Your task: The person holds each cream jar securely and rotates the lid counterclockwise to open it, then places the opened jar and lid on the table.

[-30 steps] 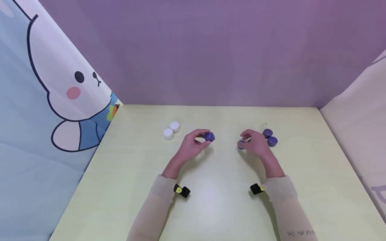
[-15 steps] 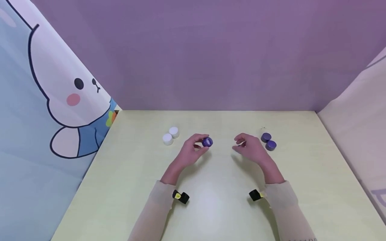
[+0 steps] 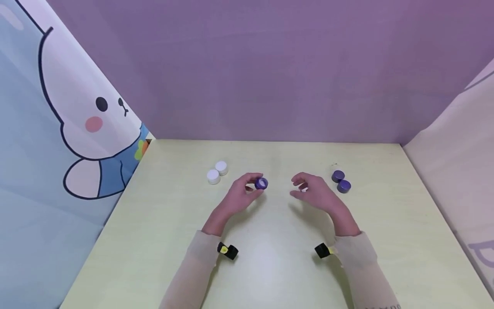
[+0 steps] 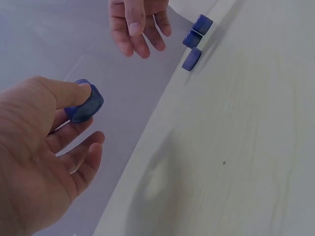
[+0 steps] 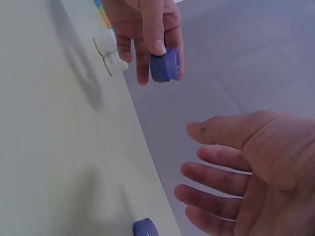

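A purple cap (image 3: 261,183) was pinched between the thumb and fingers of the left hand (image 3: 240,195), raised a little above the table (image 3: 270,257) near its middle. In the left wrist view the cap (image 4: 84,104) was seen on edge, with the thumb laid over its rim and the other fingers loosely spread beneath it. In the right wrist view the same cap (image 5: 165,65) was seen held by fingertips on both sides.

The right hand (image 3: 314,194) was held open and nothing was gripped in it; the palm was turned toward the left hand and the fingers were relaxed and slightly bent, as was shown plainly in the right wrist view (image 5: 251,172). A small pale spot was seen by its fingertips in the head view, but what it was could not be told. The two hands were kept apart, facing each other.

Two purple caps (image 3: 341,181) were seen lying touching on the table just right of the right hand. Two white caps (image 3: 217,172) were seen side by side to the left of the left hand. The table was enclosed by a purple wall (image 3: 270,73) behind and a rabbit curtain (image 3: 77,116) at the left.
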